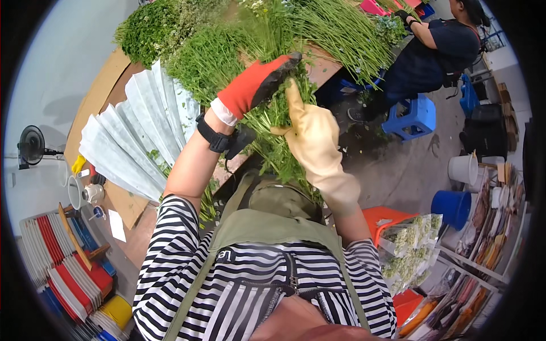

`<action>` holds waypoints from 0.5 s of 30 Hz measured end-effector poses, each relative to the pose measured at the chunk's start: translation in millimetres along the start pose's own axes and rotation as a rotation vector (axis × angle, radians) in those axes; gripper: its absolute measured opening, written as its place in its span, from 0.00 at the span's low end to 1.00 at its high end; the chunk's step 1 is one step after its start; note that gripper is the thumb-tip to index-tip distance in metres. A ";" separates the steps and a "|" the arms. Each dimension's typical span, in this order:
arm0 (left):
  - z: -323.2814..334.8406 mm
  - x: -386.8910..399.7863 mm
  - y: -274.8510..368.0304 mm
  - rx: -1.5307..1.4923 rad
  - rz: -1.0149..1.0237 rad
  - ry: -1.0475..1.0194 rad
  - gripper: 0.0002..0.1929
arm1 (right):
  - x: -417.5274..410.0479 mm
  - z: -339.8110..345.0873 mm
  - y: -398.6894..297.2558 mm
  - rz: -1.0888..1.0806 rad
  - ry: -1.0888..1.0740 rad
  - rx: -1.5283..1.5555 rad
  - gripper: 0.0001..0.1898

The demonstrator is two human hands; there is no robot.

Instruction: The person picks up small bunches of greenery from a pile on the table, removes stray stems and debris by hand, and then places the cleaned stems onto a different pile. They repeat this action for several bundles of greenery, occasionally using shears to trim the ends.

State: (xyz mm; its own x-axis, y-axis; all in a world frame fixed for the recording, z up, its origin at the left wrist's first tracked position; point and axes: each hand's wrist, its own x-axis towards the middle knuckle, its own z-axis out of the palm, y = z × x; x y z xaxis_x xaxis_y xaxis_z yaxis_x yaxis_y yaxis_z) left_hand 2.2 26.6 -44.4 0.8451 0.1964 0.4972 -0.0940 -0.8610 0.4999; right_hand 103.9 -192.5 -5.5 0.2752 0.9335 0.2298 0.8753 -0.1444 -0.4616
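My left hand (pixel 260 83), in a red glove with a dark coated palm, is closed around the stems of a leafy green bunch (pixel 281 160) in front of my apron. To its right my right hand (pixel 305 123), in a long cream rubber glove, presses on the same bunch with its fingers spread; whether it grips any stems is unclear. The bunch's leaves hang down toward my olive apron (pixel 277 226). Feathery green stems (pixel 204 59) lie on the table just beyond the red glove.
White pleated wrapping (pixel 132 123) fans out at left on the table. Long cut stems (pixel 337 34) lie at the far right, where a co-worker (pixel 452 47) stands. A blue stool (pixel 411 117), a blue bucket (pixel 451 209) and an orange container (pixel 384 219) are at right.
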 end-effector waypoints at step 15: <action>-26.3 -27.5 -13.9 -0.960 -0.503 0.261 0.33 | -115.4 22.3 64.0 0.110 -0.133 0.189 0.29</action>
State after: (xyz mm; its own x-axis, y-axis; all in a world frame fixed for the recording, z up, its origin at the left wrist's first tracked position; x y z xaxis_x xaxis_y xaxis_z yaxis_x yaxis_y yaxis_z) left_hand -33.6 45.5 -46.3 0.7754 0.6104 0.1615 -0.2357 0.0425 0.9709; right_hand 119.3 -302.1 -80.7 0.2990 0.9523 0.0603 0.7495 -0.1953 -0.6326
